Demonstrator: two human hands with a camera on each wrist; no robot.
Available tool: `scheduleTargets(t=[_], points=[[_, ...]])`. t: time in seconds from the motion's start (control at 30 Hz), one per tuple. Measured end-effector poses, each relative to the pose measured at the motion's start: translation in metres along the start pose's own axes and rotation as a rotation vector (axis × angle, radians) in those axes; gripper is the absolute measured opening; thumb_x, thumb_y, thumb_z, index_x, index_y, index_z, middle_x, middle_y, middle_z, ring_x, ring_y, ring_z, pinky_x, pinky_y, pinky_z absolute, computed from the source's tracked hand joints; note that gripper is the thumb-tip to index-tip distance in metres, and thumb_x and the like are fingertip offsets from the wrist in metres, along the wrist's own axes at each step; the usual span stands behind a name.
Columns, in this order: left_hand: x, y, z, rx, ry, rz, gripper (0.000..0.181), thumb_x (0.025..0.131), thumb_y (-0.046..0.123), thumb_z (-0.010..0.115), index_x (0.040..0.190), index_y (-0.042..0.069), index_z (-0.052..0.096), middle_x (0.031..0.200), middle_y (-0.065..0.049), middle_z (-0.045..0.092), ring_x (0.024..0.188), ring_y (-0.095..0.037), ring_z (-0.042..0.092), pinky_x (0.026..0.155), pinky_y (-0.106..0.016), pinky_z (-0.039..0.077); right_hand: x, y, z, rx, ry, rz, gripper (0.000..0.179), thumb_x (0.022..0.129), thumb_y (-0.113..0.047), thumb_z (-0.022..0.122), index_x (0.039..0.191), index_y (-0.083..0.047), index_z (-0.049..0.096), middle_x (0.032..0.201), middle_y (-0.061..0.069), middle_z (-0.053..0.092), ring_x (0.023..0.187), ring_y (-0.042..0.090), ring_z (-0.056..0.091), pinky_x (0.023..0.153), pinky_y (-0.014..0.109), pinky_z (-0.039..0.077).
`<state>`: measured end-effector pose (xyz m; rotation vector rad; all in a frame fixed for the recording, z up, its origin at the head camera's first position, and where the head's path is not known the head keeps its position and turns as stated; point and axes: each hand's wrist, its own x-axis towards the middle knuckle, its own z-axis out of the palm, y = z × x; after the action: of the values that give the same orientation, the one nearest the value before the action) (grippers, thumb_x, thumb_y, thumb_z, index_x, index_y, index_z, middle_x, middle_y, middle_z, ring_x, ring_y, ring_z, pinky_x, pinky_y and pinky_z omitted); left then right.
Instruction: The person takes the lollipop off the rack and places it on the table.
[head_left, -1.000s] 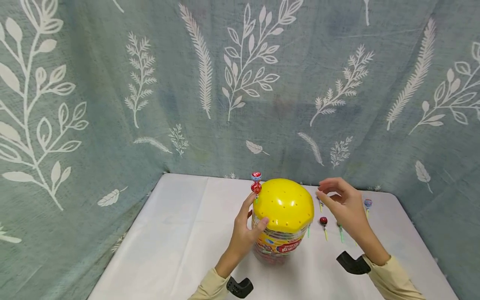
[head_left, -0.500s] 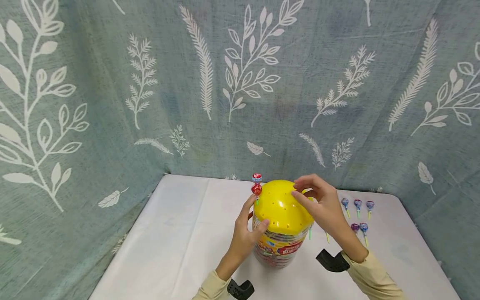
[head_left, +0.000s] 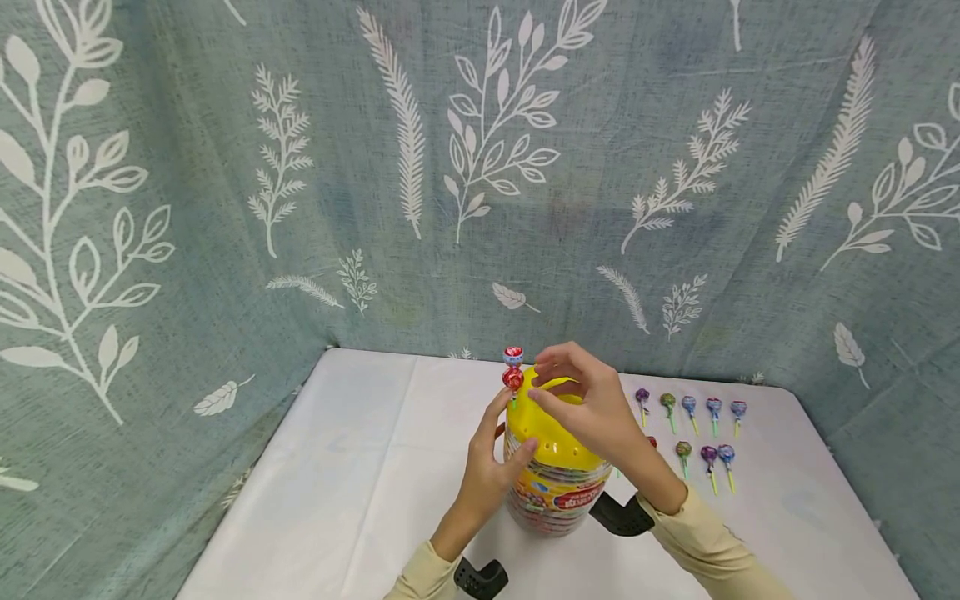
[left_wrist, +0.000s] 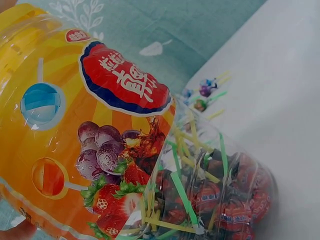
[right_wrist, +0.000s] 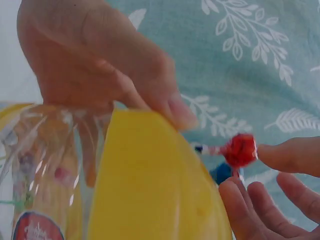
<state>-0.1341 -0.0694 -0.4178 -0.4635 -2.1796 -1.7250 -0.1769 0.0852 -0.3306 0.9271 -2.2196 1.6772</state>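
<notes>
A clear plastic candy jar (head_left: 558, 500) with a domed yellow lid (head_left: 551, 437) stands on the table. My left hand (head_left: 483, 479) grips its upper left side, thumb at the lid's front. A red lollipop (head_left: 513, 378) stands at the lid's left edge, its stick in the lid; another with a red and blue wrapper (head_left: 513, 356) shows just behind it. Above the lid, my right hand (head_left: 588, 404) has its thumb and fingers apart. In the right wrist view a fingertip (right_wrist: 285, 154) is at the red lollipop (right_wrist: 241, 150); I cannot tell whether they touch.
Several wrapped lollipops (head_left: 689, 405) lie in two rows on the white table (head_left: 300, 500), right of the jar; the right arm partly covers them. More lollipops (left_wrist: 235, 210) fill the jar's lower part. A leaf-patterned curtain (head_left: 450, 292) hangs behind the table.
My right hand has moved left from over the loose lollipops to above the lid, near the standing lollipops. The left hand and jar stay nearly still.
</notes>
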Motion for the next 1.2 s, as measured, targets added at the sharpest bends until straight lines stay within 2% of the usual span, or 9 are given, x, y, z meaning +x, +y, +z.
scheduleTargets(t=[0.1,0.3,0.53,0.57,0.7,0.83,1.0,1.2], points=[[0.000,-0.001,0.000,-0.001,0.004,0.018,0.063,0.089,0.016,0.060,0.144,0.002,0.033,0.147,-0.018,0.036,0.132,-0.037,0.036,0.097,-0.062,0.036,0.003,0.001,0.009,-0.017,-0.014,0.012,0.033,0.079,0.002,0.072,0.108,-0.004,0.059,0.100,0.011,0.063,0.089,0.024,0.066,0.076,0.032,0.055],[0.001,-0.001,0.000,-0.011,0.011,0.034,0.062,0.089,0.017,0.060,0.144,0.003,0.034,0.147,-0.016,0.037,0.132,-0.035,0.036,0.096,-0.063,0.036,0.007,0.001,0.026,-0.071,-0.007,-0.012,0.035,0.074,0.013,0.071,0.105,0.004,0.058,0.095,0.017,0.061,0.082,0.031,0.067,0.071,0.043,0.056],[0.002,-0.003,0.000,-0.002,0.018,0.049,0.062,0.089,0.020,0.060,0.143,0.002,0.035,0.146,-0.016,0.038,0.131,-0.036,0.037,0.095,-0.062,0.038,0.009,0.006,0.032,-0.145,0.015,-0.054,0.034,0.075,0.013,0.070,0.101,-0.006,0.060,0.090,0.006,0.063,0.078,0.018,0.067,0.070,0.032,0.056],[0.002,-0.004,0.000,-0.001,0.019,0.052,0.062,0.089,0.021,0.060,0.142,0.002,0.035,0.145,-0.016,0.038,0.130,-0.036,0.037,0.095,-0.062,0.038,0.009,0.007,0.032,-0.146,0.014,-0.061,0.034,0.075,0.012,0.070,0.101,-0.007,0.059,0.089,0.005,0.063,0.078,0.017,0.067,0.070,0.031,0.056],[0.002,-0.023,0.003,-0.003,0.025,0.064,0.063,0.089,0.021,0.061,0.144,0.006,0.034,0.147,-0.014,0.037,0.131,-0.035,0.037,0.094,-0.063,0.037,0.010,0.007,0.032,-0.148,0.019,-0.071,0.035,0.075,0.011,0.070,0.102,-0.008,0.059,0.088,0.004,0.064,0.078,0.016,0.066,0.069,0.031,0.056],[0.002,-0.042,0.006,-0.003,0.025,0.076,0.065,0.089,0.024,0.062,0.146,0.015,0.032,0.149,-0.006,0.036,0.133,-0.030,0.036,0.095,-0.062,0.038,0.010,0.004,0.032,-0.127,0.039,-0.069,0.034,0.075,0.013,0.069,0.102,-0.005,0.059,0.086,0.007,0.065,0.078,0.020,0.067,0.069,0.034,0.057],[0.001,-0.046,0.008,-0.004,0.022,0.091,0.064,0.090,0.033,0.060,0.147,0.023,0.031,0.149,0.002,0.035,0.134,-0.024,0.036,0.094,-0.061,0.039,0.008,-0.016,0.029,-0.065,0.061,-0.111,0.031,0.076,0.017,0.065,0.103,0.005,0.057,0.089,0.016,0.064,0.080,0.029,0.065,0.069,0.041,0.057],[0.001,-0.046,0.007,0.014,0.022,0.096,0.062,0.091,0.034,0.059,0.146,0.025,0.032,0.151,0.004,0.033,0.134,-0.023,0.036,0.093,-0.059,0.039,0.008,-0.032,0.023,-0.026,0.086,-0.139,0.031,0.076,0.018,0.064,0.103,0.008,0.053,0.092,0.019,0.062,0.081,0.031,0.064,0.068,0.039,0.057]])
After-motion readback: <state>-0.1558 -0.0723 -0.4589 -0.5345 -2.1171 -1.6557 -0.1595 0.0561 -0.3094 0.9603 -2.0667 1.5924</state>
